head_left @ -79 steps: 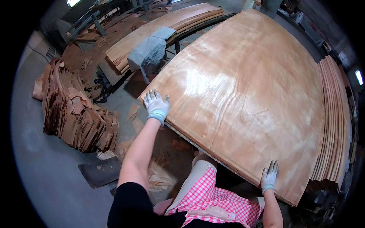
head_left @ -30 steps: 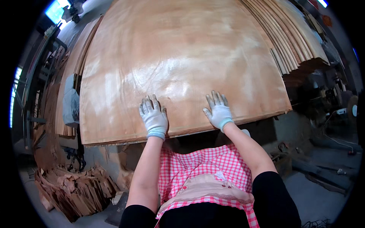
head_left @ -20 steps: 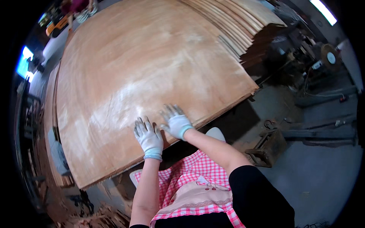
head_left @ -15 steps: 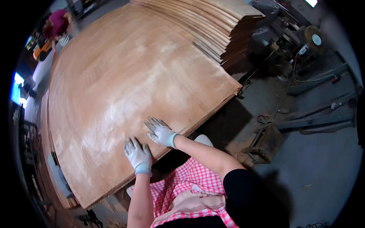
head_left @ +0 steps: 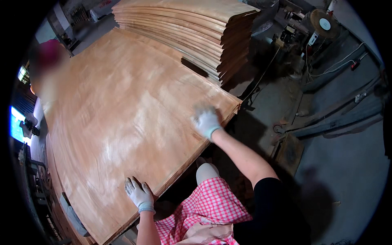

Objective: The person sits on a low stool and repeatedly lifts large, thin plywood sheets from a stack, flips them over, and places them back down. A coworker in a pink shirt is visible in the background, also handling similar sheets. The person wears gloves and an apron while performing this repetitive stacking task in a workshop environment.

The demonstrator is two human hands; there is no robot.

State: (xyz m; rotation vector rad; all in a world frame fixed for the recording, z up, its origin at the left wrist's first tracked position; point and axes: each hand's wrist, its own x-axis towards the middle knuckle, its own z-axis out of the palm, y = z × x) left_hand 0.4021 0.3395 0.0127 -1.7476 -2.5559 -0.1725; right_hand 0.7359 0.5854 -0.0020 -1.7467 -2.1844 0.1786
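Note:
A wide, light-brown wood veneer sheet (head_left: 122, 98) lies at the top of a low stack before me. My left hand (head_left: 139, 194), in a white glove with a greyish fingertip area, rests on the sheet by its near edge, fingers stretched out and apart. Farther right, my right hand (head_left: 206, 121), gloved the same way, is over the sheet near its right corner. Motion smears its fingers, but they look extended with nothing in them. Whether that palm touches the wood I cannot tell.
Behind the sheet rises a tall pile of wavy veneer sheets (head_left: 179, 28). A blurred person (head_left: 49, 61) is at the far left edge. To the right are a machine with a round disc (head_left: 324, 23), a metal frame (head_left: 335, 124) and a wooden box (head_left: 289, 154) on the floor.
My right hand has swept right along the sheet toward its corner, away from my left hand. The left stays flat near the edge. The view has shifted, and the person at left appears nearer.

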